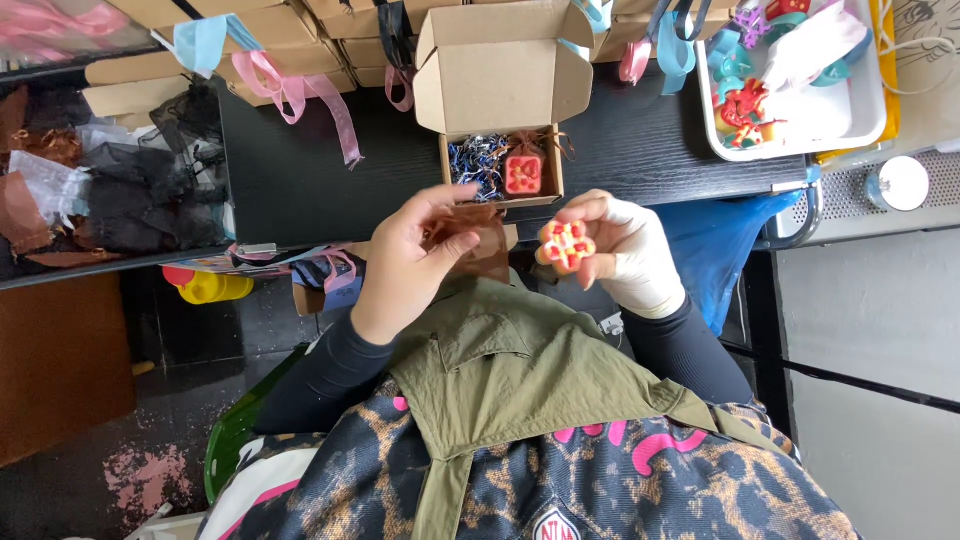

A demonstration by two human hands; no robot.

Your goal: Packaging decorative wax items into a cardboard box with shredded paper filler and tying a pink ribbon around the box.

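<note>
My left hand [405,262] pinches a small brown sheer pouch [478,240] by its top, held in front of my chest. My right hand [620,250], in a pale glove, grips a small flower-shaped piece in orange, red and cream [567,244] just right of the pouch. Past both hands, on the black table [300,170], stands an open cardboard box [500,75] with its lid up. Inside lie blue-and-white paper shreds [472,165] and a red square piece in a brown pouch [523,172].
Flat cardboard boxes with pink and blue ribbons [290,85] line the back. A white tray [870,110] of colourful small pieces is at the right. Dark and brown sheer pouches [120,190] pile up at the left. A yellow bottle [210,287] lies below the table edge.
</note>
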